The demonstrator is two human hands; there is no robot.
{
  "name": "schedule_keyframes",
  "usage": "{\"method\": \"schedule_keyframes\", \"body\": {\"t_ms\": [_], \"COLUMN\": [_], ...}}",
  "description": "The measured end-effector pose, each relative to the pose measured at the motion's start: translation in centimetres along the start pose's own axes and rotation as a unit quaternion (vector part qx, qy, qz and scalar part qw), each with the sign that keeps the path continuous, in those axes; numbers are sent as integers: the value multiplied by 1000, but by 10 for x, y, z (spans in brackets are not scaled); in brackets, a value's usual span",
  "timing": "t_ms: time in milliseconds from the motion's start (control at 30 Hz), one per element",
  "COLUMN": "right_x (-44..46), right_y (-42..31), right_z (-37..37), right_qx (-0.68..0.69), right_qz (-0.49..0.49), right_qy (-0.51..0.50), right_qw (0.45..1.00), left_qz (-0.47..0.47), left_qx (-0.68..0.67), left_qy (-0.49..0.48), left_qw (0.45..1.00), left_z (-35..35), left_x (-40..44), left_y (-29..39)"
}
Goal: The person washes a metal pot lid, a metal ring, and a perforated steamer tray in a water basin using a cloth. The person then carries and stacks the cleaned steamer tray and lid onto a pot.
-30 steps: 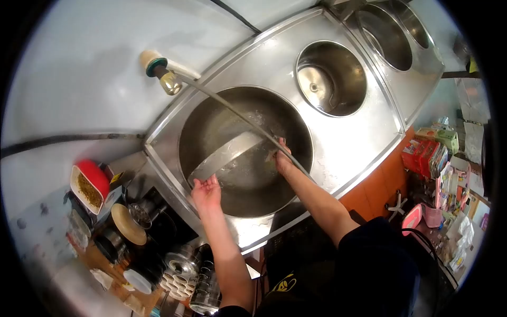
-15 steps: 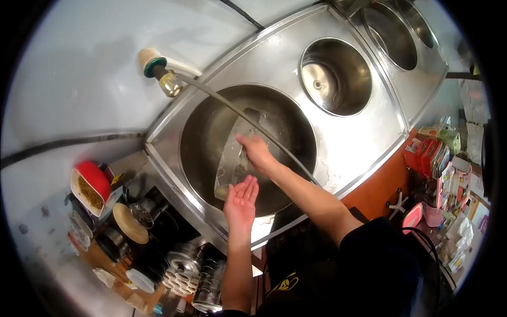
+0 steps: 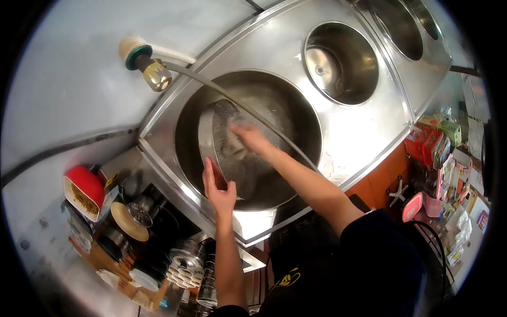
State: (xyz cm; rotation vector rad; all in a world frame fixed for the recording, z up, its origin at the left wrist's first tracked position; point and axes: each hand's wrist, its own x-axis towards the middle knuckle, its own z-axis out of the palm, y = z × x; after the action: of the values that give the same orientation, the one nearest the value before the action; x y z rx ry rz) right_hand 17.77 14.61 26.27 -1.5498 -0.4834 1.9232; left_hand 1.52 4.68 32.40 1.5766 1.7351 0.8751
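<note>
A round, high-rimmed metal pan (image 3: 207, 132) stands tilted inside the large round sink basin (image 3: 185, 113); its grey inside looks grainy and wet. My left hand (image 3: 219, 194) grips the pan's near rim, fingers along the outer wall and thumb on the other side. Over the inside of the pan, my right hand (image 3: 251, 138) is smeared by motion, its fingers curled. Something pale and blurred (image 3: 233, 147) shows under those fingers, too unclear to name. A grey hose (image 3: 232, 102) crosses above the basin and passes over the pan's far edge.
A smaller round basin (image 3: 364, 87) is set in the steel counter (image 3: 343, 132) at right. The hose's tap fitting (image 3: 153, 74) sticks out from the wall. Pans, a wooden lid (image 3: 128, 222) and a red container (image 3: 91, 185) crowd the lower left; shelves of goods stand right.
My left hand has gone from palm-up beside the pan to gripping its rim. The pan has turned, so its inside shows. My right hand has moved onto that inside surface.
</note>
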Motion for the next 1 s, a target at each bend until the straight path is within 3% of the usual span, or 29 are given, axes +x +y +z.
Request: {"method": "schedule_keyframes", "body": {"t_ms": [67,133,233,267,367,400,433,467,567,767,867,1000], "right_x": [43,36,74,87,106,118,135,146,127,195,202,101], "right_y": [65,55,121,141,162,186,220,235,206,193,148,59], "right_z": [-37,-62,-87,-88,-75,-78,-84,-88,-40,9,39,62], "right_qx": [-94,-337,-433,-461,-497,-328,-147,40,137,141,286,166], "right_qz": [-55,-41,-185,-124,-25,40,104,162,183,88,69,32], "right_qy": [99,207,270,257,53,54,52,50,59,60,58,-23], "right_qw": [989,917,840,840,866,942,982,985,972,984,954,985], "left_qz": [-64,-56,-18,-2,11,-6,6,20,14,-16,-40,-29], "left_qx": [-50,3,77,102,135,104,115,126,135,66,75,105], "left_qy": [14,17,14,13,46,69,71,73,25,9,15,18], "left_qw": [997,998,997,995,990,992,991,989,990,998,996,994], "left_z": [-2,-5,4,7,19,22,23,23,17,12,13,10], "left_x": [-2,-8,-12,-13,-23,-22,-14,-2,0,3,8,15], "left_y": [12,14,13,13,-6,-8,-2,9,11,4,8,4]}}
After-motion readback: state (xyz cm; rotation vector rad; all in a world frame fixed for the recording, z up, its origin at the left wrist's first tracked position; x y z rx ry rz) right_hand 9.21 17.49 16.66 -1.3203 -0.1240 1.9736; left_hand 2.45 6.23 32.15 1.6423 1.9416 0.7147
